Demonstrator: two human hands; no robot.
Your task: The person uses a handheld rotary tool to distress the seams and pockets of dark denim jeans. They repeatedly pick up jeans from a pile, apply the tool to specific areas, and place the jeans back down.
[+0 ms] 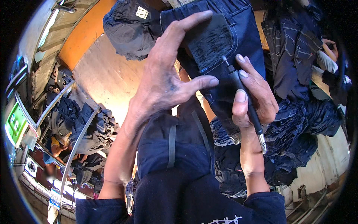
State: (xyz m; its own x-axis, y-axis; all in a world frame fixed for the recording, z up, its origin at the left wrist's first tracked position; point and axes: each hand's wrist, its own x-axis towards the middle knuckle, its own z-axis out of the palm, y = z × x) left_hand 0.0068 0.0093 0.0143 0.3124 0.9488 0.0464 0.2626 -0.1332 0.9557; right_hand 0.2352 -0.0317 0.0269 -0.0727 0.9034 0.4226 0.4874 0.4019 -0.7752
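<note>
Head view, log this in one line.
left hand: spread at dark panel; right hand: holding black pen-shaped tool, tip near panel; panel: on dark-blue garment

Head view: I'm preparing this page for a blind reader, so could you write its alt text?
A person's right hand holds a slim black pen-shaped tool, its tip near the edge of a dark, scuffed-looking panel on a navy garment. The left hand is spread open beside the panel. Dark clothing lies heaped around.

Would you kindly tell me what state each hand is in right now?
Left hand: open, thumb and finger spread over the trousers.
Right hand: closed around a pen-like tool.
</note>
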